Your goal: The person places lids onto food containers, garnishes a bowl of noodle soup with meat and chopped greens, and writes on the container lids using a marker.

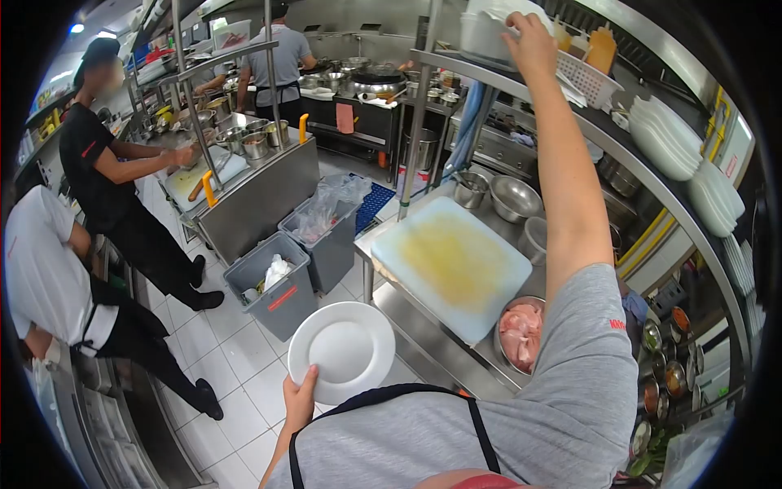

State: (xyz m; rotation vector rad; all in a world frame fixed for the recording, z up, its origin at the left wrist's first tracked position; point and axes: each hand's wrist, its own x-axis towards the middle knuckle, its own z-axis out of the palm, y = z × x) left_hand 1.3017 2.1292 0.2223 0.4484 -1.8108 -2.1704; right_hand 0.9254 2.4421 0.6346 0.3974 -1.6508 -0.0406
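Observation:
A round white plate (342, 346) is in my left hand (300, 398), with the thumb over its rim. Nothing lies on the plate. My right arm is stretched up to the overhead shelf. There my right hand (529, 39) has its fingers bent at the rim of a white tub (487, 41). White items show at the tub's top, too unclear to name. Below that arm a stained cutting board (450, 265) lies on the steel counter. Beside the board is a metal bowl of raw pale-pink meat (521, 330).
A white basket with sauce bottles (588, 72) and stacked white dishes (664, 137) share the shelf. Metal bowls (516, 198) stand behind the board. Two grey bins (277, 281) stand on the floor. Co-workers (106, 163) are at the left and back.

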